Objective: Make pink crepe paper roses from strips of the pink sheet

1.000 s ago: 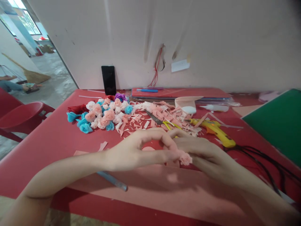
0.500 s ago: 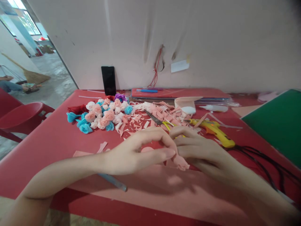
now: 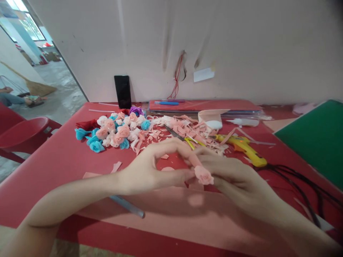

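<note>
A small pink paper rose is held between my two hands above a pink paper sheet, its ruffled end facing me. My left hand pinches it at the base with thumb and forefinger. Behind the flower, the curled fingers of my right hand close on the same rose; their tips are partly hidden. A translucent blue stick lies on the sheet below my left wrist. Beyond my hands lie scissors with yellow handles among pink paper scraps.
Pink, white and blue paper roses are heaped at the back left, before a black phone. A yellow glue gun with black cables lies right, near a green board. Red chair and a person's leg are left.
The rose has turned from pointing down to facing more toward me and has risen slightly. Both hands have shifted a little, still together around it.
</note>
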`<act>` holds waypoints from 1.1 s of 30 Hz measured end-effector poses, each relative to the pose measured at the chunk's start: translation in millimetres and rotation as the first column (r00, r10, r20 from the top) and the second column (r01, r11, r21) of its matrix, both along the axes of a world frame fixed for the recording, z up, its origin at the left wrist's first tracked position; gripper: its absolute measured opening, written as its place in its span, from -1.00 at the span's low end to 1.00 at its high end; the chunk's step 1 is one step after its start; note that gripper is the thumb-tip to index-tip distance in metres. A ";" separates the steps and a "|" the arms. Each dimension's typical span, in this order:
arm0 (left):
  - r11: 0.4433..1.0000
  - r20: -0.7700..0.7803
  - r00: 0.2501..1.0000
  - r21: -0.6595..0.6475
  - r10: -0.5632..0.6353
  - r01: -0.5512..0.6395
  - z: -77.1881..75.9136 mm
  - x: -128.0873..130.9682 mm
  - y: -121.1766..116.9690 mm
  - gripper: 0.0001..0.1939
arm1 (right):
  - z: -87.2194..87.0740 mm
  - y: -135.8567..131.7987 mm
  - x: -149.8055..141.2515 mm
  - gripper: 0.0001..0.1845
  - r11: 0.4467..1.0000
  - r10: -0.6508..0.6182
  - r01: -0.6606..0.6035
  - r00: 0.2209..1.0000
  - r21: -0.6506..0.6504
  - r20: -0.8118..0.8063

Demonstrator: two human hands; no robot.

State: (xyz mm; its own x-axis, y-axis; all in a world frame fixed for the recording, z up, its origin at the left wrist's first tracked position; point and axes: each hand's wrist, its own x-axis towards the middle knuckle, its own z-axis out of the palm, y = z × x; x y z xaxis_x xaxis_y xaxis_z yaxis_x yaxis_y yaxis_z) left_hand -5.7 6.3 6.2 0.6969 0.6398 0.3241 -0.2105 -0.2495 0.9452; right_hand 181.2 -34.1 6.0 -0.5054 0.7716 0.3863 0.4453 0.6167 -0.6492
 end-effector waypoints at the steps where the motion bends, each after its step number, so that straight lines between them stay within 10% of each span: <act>1: 0.999 0.019 0.999 0.021 0.039 -0.040 -1.4 0.2 0.5 -0.94 | 1.3 -1.7 -2.8 -0.62 0.999 -0.034 0.033 0.999 -0.030 -0.035; 8: 0.986 0.083 0.982 -0.016 0.168 -0.168 -5.4 4.1 0.1 -0.96 | 2.3 -10.8 -11.5 -0.58 0.954 -0.164 0.112 0.972 -0.276 -0.170; 19: 0.846 0.369 0.926 -0.462 -0.087 0.264 -19.6 9.9 -5.5 -0.93 | -9.6 -13.3 -22.9 -0.61 0.895 -0.179 0.012 0.925 -0.447 -0.334; 33: 0.805 0.427 0.904 -0.536 0.002 0.252 -13.9 14.4 -14.5 -0.94 | -20.8 -12.2 -23.3 -0.61 0.824 -0.118 -0.177 0.876 -0.539 -0.468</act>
State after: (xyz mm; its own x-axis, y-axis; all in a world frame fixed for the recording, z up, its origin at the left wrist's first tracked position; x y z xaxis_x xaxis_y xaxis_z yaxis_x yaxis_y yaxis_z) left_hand 8.7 -8.3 -7.7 0.6794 0.7086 0.1905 -0.5794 0.3588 0.7318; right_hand 157.9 -46.3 -14.8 -0.4053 0.9096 0.0916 -0.0105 0.0955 -0.9954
